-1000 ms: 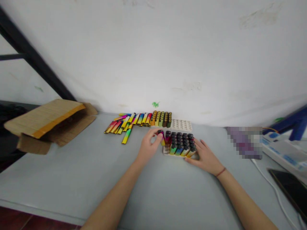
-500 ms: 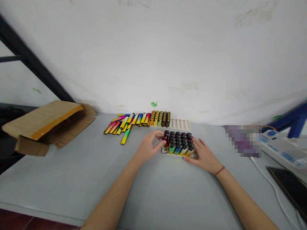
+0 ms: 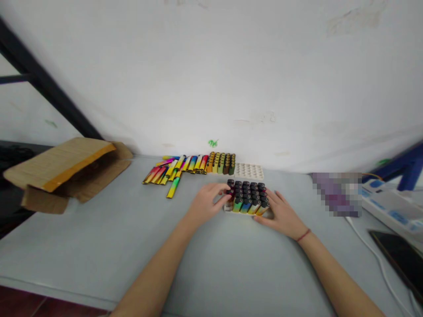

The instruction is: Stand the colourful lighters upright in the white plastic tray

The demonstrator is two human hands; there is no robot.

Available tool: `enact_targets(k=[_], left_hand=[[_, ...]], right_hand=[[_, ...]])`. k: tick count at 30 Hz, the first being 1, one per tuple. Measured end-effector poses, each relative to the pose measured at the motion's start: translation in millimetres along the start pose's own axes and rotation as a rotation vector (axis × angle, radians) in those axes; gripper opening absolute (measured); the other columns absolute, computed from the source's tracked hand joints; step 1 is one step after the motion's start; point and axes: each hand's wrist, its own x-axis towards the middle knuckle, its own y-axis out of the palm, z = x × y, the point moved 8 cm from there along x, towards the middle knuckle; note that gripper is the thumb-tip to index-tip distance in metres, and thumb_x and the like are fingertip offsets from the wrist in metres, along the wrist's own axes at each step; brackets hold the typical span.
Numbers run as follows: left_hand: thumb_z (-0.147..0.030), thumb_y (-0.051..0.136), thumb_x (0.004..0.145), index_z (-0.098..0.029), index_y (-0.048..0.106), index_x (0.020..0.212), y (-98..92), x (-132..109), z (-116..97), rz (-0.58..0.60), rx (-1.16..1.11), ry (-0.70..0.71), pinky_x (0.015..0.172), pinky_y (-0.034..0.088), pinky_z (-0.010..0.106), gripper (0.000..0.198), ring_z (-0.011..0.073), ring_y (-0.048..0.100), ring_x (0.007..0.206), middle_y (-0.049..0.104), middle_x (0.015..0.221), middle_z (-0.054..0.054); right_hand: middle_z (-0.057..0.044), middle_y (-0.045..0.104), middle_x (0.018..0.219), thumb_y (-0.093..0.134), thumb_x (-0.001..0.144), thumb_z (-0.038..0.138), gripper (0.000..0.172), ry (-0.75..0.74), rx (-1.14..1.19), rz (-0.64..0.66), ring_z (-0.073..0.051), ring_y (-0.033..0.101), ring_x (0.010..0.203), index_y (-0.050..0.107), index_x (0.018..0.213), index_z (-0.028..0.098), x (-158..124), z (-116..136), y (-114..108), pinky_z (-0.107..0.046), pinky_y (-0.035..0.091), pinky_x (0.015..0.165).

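Note:
A white tray (image 3: pixel 228 208) with round holes holds rows of upright lighters (image 3: pixel 246 196) with black tops and coloured bodies. My left hand (image 3: pixel 209 201) is at the tray's left side, thumb and fingertips closed on a dark red lighter (image 3: pixel 231 192) in the leftmost column. The front spot of that column has no lighter in it. Against the right side of the tray rests my right hand (image 3: pixel 282 215), thumb along the front edge and fingers round the side; its fingertips are partly hidden behind the lighters.
Loose colourful lighters (image 3: pixel 172 187) lie at the back left, beside a block of standing gold-topped lighters (image 3: pixel 220 164) and a second white holed tray (image 3: pixel 249 170). An open cardboard box (image 3: pixel 76 163) is at left. A phone (image 3: pixel 396 251), cable (image 3: pixel 373 251) and power strip (image 3: pixel 390 202) are at right.
My left hand has shifted slightly right and its fingertips are a bit further over the left column. My right hand stays on the tray.

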Motion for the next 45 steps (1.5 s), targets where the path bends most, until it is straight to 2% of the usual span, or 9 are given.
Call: enact_targets(k=[4, 9, 12, 15, 23, 28, 32, 40, 45], left_hand=[[-0.037, 0.054, 0.090, -0.022, 0.062, 0.107, -4.7, 1.9, 2.0, 0.009, 0.118, -0.037, 0.086, 0.049, 0.031, 0.025, 0.0174, 0.064, 0.086, 0.070, 0.093, 0.004], [-0.035, 0.043, 0.092, -0.015, 0.064, 0.105, -71.5, -14.3, 53.4, -0.247, 0.615, -0.549, 0.090, 0.046, 0.042, 0.033, 0.0281, 0.060, 0.100, 0.067, 0.102, 0.014], [-0.040, 0.048, 0.088, -0.013, 0.062, 0.109, -99.1, -33.7, 89.1, -0.210, 0.745, -0.827, 0.089, 0.046, 0.045, 0.036, 0.0347, 0.056, 0.111, 0.062, 0.116, 0.020], [-0.056, 0.051, 0.083, -0.011, 0.058, 0.114, -104.0, -46.9, 115.3, -0.119, 0.657, -0.953, 0.085, 0.048, 0.045, 0.054, 0.0365, 0.059, 0.108, 0.062, 0.117, 0.023], [-0.047, 0.053, 0.083, -0.017, 0.063, 0.100, -90.1, -48.1, 123.5, 0.115, 0.580, -0.972, 0.073, 0.046, 0.035, 0.036, 0.0327, 0.065, 0.098, 0.070, 0.105, 0.017], [-0.042, 0.051, 0.084, -0.019, 0.064, 0.082, -62.4, -27.5, 102.6, 0.239, 0.472, -0.698, 0.068, 0.043, 0.030, 0.027, 0.0259, 0.065, 0.084, 0.070, 0.089, 0.011], [-0.032, 0.040, 0.089, -0.020, 0.053, 0.066, -46.6, -16.3, 91.0, 0.101, 0.269, -0.649, 0.071, 0.045, 0.029, 0.029, 0.0221, 0.063, 0.078, 0.065, 0.072, 0.008], [-0.032, 0.040, 0.089, -0.016, 0.053, 0.079, -1.4, -23.1, 85.2, -0.247, -0.863, -1.060, 0.054, 0.048, 0.023, 0.023, 0.0114, 0.058, 0.049, 0.058, 0.058, -0.001], [-0.057, 0.045, 0.086, -0.017, 0.053, 0.075, 12.1, -18.6, 68.5, -0.237, -0.978, -1.003, 0.041, 0.037, 0.018, 0.042, 0.0084, 0.046, 0.039, 0.049, 0.047, -0.004]], right_hand=[[-0.019, 0.045, 0.145, 0.054, 0.083, 0.062, 0.078, 0.001, -0.002, 0.002, -0.031, 0.038, 0.136, 0.038, 0.143, 0.015, -0.3, 0.0, 0.1, -0.057, 0.025, 0.113], [-0.019, 0.045, 0.145, 0.053, 0.083, 0.064, 0.078, 0.010, 0.002, 0.012, -0.031, 0.038, 0.137, 0.040, 0.142, 0.015, 0.8, 0.2, 0.0, -0.057, 0.025, 0.113], [-0.019, 0.045, 0.145, 0.053, 0.083, 0.065, 0.078, 0.014, 0.001, 0.015, -0.031, 0.038, 0.137, 0.042, 0.141, 0.014, 1.4, 0.2, -0.2, -0.057, 0.025, 0.113], [-0.019, 0.044, 0.146, 0.053, 0.082, 0.065, 0.078, 0.015, 0.005, 0.017, -0.031, 0.038, 0.137, 0.042, 0.141, 0.014, 1.4, 0.4, -0.8, -0.057, 0.025, 0.113], [-0.018, 0.044, 0.146, 0.055, 0.082, 0.063, 0.078, 0.014, 0.023, 0.005, -0.031, 0.038, 0.137, 0.038, 0.143, 0.017, 0.9, 1.2, -1.8, -0.058, 0.024, 0.113], [-0.020, 0.044, 0.145, 0.055, 0.082, 0.063, 0.079, 0.016, 0.010, 0.016, -0.031, 0.038, 0.137, 0.042, 0.141, 0.012, 0.7, -0.4, 0.4, -0.057, 0.024, 0.114], [-0.020, 0.045, 0.145, 0.054, 0.082, 0.063, 0.079, 0.016, 0.006, 0.013, -0.031, 0.038, 0.136, 0.042, 0.141, 0.012, 0.8, -0.7, 0.0, -0.057, 0.024, 0.113], [-0.020, 0.045, 0.144, 0.055, 0.082, 0.063, 0.079, 0.008, 0.018, 0.002, -0.032, 0.039, 0.136, 0.040, 0.143, 0.016, 1.4, 0.5, -1.5, -0.059, 0.025, 0.112], [-0.019, 0.045, 0.144, 0.055, 0.082, 0.062, 0.078, 0.002, 0.020, -0.004, -0.033, 0.039, 0.136, 0.038, 0.144, 0.017, 1.0, 1.3, -2.2, -0.059, 0.026, 0.112]])
